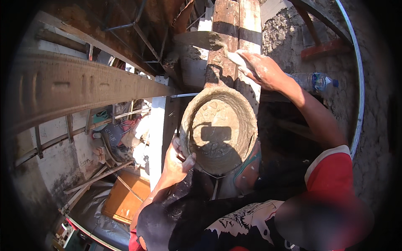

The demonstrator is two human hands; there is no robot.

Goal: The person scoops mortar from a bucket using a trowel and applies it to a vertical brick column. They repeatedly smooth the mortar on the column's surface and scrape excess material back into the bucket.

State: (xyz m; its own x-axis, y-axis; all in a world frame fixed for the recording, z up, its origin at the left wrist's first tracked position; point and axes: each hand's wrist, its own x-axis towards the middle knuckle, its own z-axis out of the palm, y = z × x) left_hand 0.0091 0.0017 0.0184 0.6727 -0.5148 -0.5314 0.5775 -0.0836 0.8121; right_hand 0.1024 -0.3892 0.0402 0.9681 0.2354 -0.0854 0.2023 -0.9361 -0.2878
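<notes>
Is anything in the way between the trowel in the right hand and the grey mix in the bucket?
Only the far rim of the bucket: the trowel in the right hand is beyond it, the mix inside. Nothing else visible stands between; the left hand is at the bucket's near-left side, clear of that path.

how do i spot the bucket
Find the wooden planks running down from the picture's top edge. Directly below them in view, the left hand grasps a round bucket. Unlike the flat trowel above, it is deep and holds greyish mix.
</notes>
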